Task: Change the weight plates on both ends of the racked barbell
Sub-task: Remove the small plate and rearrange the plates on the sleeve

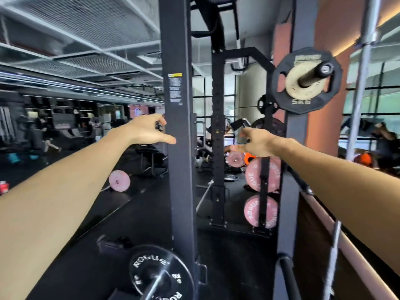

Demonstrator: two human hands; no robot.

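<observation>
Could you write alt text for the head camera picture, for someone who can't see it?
Seen from the wearer's head, two bare arms reach forward in a gym: the left hand is at the edge of a dark rack upright, and the right hand reaches past it, holding nothing visible. A black Rogue plate sits on a barbell below; a 5KG plate hangs on a peg upper right.

A dark power rack upright point(179, 169) rises from the black gym floor point(134, 217). Storage pegs right of the upright carry a black 5 kg plate point(303, 105) up high and two pink Rogue bumper plates point(253, 176) lower down, stacked one above the other.
</observation>
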